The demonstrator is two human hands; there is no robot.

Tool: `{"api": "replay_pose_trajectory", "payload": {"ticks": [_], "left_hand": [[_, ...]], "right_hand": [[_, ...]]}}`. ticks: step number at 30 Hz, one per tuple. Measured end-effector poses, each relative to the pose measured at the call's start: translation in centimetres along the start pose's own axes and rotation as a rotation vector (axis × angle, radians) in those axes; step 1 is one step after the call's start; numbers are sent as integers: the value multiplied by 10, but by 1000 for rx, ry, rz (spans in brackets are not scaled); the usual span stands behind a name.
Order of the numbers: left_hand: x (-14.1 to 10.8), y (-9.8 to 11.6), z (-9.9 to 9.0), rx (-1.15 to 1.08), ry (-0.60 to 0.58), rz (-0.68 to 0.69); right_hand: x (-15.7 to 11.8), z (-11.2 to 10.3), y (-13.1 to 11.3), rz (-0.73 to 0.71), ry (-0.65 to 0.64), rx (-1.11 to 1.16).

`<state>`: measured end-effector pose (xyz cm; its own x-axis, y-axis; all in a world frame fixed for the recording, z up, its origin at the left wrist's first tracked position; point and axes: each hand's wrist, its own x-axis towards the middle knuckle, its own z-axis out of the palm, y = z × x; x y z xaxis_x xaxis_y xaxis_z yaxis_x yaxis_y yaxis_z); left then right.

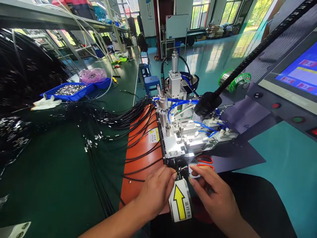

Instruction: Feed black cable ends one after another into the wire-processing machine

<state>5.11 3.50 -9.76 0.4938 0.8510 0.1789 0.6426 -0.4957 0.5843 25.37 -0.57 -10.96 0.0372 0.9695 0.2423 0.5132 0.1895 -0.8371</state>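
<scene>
We observed the left hand (158, 186) closed, thumb and forefinger pinching a black cable near its end; thin coloured wires (182, 169) protruded past the fingertips toward the right. The right hand (216, 191) was open, thumb and forefinger parted just beside the wire ends; we noted no clear contact. The pinched end lay directly in front of the metal machine (194, 134) and above a white plate (180, 203) bearing a yellow arrow. Red-handled scissors (209, 159) lay just beyond the right hand's fingertips. To the left, we recorded more black cables (138, 114) draped across an orange-red panel (132, 183) and onto the dark green table (49, 165). Farther back on it sat a blue tray (76, 97) of small metallic parts, with a white glove (46, 103) beside it. A black lamp (206, 105) hung over the machine.
</scene>
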Motion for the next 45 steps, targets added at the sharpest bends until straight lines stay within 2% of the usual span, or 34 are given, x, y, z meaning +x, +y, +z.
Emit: {"api": "replay_pose_trajectory", "payload": {"ticks": [10,20,26,31,37,45], "left_hand": [[1,0,-1,27,-18,-11],[1,0,-1,-4,-44,-69],[1,-2,2,4,-20,-58],[0,-3,1,-15,-1,-79],[-1,-3,2,-5,-30,-39],[0,-3,-1,35,-52,-22]], "right_hand": [[-4,7,-3,-107,-5,-74],[-14,15,3,-153,-64,-41],[-17,20,6,-211,-19,-35],[-14,21,4,-158,11,1],[1,22,0,65,29,94],[13,20,-6,-16,39,64]]}}
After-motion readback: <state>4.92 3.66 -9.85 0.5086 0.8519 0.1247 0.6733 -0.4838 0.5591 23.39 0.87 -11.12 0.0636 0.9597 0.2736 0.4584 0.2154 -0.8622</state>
